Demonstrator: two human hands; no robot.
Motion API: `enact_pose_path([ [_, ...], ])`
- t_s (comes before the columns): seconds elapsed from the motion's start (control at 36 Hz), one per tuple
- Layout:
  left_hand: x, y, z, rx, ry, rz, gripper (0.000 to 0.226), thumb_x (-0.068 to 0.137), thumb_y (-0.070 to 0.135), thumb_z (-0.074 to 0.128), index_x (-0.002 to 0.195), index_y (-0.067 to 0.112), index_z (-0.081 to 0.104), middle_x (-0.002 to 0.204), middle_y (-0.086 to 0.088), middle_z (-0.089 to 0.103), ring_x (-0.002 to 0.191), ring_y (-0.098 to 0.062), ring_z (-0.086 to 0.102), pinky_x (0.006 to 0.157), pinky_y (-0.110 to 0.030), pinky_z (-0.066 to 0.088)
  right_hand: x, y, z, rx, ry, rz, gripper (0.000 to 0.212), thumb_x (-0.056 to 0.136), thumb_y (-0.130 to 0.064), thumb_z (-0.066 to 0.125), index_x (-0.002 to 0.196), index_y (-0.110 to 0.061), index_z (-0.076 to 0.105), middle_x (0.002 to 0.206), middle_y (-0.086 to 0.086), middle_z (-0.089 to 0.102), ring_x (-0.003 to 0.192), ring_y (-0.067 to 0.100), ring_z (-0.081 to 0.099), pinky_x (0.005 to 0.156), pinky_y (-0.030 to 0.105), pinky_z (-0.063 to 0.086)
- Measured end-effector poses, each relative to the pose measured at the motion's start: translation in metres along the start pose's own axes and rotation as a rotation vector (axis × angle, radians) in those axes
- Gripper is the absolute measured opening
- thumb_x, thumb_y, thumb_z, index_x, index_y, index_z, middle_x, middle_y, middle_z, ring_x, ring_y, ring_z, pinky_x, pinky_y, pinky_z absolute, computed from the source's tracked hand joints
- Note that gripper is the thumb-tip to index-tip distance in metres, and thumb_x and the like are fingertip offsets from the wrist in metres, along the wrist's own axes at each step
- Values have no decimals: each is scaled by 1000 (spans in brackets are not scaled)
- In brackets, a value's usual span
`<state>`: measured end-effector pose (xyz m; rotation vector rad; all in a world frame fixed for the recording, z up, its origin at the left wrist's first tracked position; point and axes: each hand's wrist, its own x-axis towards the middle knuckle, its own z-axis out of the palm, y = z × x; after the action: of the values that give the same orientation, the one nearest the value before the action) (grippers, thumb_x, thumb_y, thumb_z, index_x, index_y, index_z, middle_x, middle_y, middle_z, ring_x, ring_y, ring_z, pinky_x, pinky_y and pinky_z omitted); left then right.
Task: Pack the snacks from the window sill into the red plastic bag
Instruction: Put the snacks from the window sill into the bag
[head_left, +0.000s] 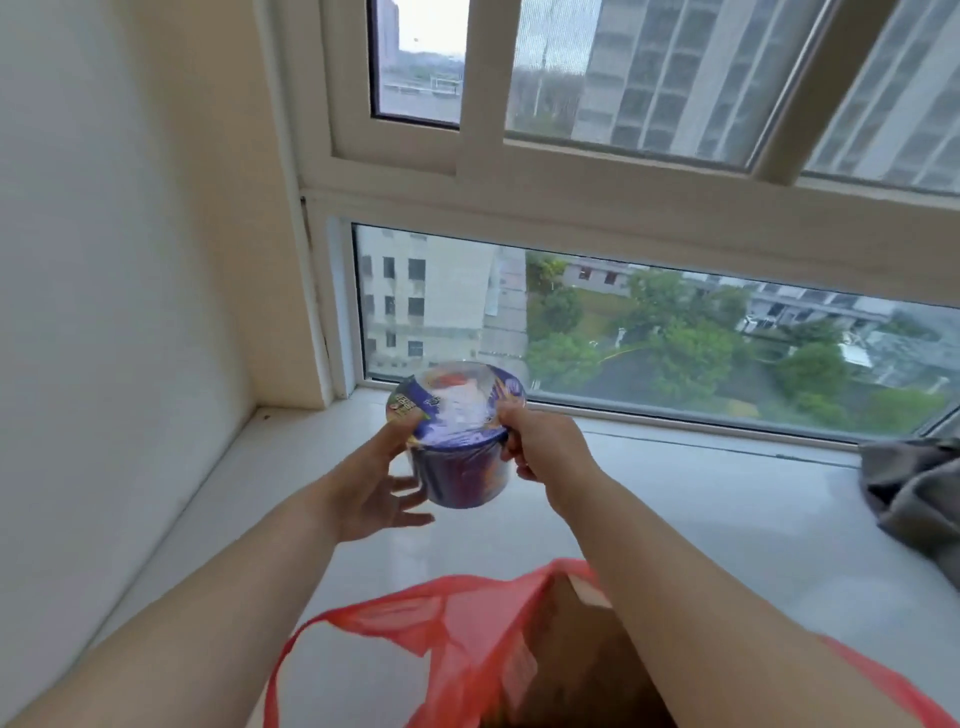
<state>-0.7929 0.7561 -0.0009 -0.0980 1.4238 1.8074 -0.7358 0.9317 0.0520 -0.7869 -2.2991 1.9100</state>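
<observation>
A purple noodle cup (457, 441) wrapped in clear film is held up above the white window sill (727, 519), near its left end. My left hand (379, 483) cups its left side with fingers spread under it. My right hand (540, 441) pinches its right rim. The red plastic bag (467, 639) lies open on the sill at the bottom of the view, below my arms, with something brown inside it; its handle loops to the left.
A grey cloth (914, 493) is bunched on the sill at the right edge. The window glass (675, 343) closes the far side and a white wall (104, 312) the left.
</observation>
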Motion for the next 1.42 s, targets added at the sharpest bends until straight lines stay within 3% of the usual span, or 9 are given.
enact_pose_path([
  [0.14,-62,5,51,-4,-18,118,66,47,46,75,107,24,60,110,-15,48,89,-27,51,84,-39,53,-68,6,-42,65,117,-149,27,76,-47,69,80,-22,61,95,3,62,88,18,57,80,38,47],
  [0.31,-122,-23,109,81,-89,157,51,57,45,76,104,28,66,118,-15,52,97,-26,52,88,-36,53,-136,27,-92,619,-339,136,86,57,-57,71,136,-37,42,143,-1,39,121,30,52,83,43,52],
  [0.44,-153,-59,135,217,-15,195,56,68,67,64,110,30,62,117,-8,57,99,-22,56,96,-35,43,-167,48,-114,606,-347,28,31,73,-47,64,101,-35,61,113,-2,64,104,29,63,85,45,54],
  [0.61,-156,-117,110,721,837,301,63,89,56,51,134,11,51,146,-18,36,136,-34,30,114,-41,22,-176,86,-129,397,-210,-77,47,74,-48,59,107,-14,59,82,2,71,58,17,62,46,20,47],
  [0.69,-159,-148,79,764,1112,146,86,79,54,65,147,16,29,155,-17,12,142,-34,17,116,-41,17,-172,115,-133,60,-13,-118,68,66,-45,72,124,-13,56,112,13,63,83,21,60,56,17,49],
  [0.81,-163,-179,62,593,962,32,107,76,45,73,152,18,3,155,-20,16,140,-36,24,113,-44,23,-181,146,-143,-431,44,-78,60,75,-51,68,129,-31,51,141,7,30,128,26,38,108,40,37],
  [0.94,-166,-194,55,298,751,48,95,81,36,72,151,16,11,150,-15,33,130,-33,42,105,-48,36,-189,156,-150,-564,32,-1,67,75,-66,59,133,-38,42,144,9,25,133,33,31,111,47,31],
  [1.08,-185,-174,66,368,659,128,21,89,31,62,94,12,72,70,-4,51,61,-17,46,58,-28,39,-192,151,-150,-695,-29,34,72,75,-76,49,133,-35,38,135,10,32,123,35,39,100,48,45],
  [1.42,-239,-103,206,687,384,312,29,95,14,45,68,11,56,58,-3,43,47,-13,33,43,-24,28,-231,141,-163,-967,-379,-156,92,81,-57,62,150,-39,3,159,-1,-10,143,35,14,116,43,22],
])
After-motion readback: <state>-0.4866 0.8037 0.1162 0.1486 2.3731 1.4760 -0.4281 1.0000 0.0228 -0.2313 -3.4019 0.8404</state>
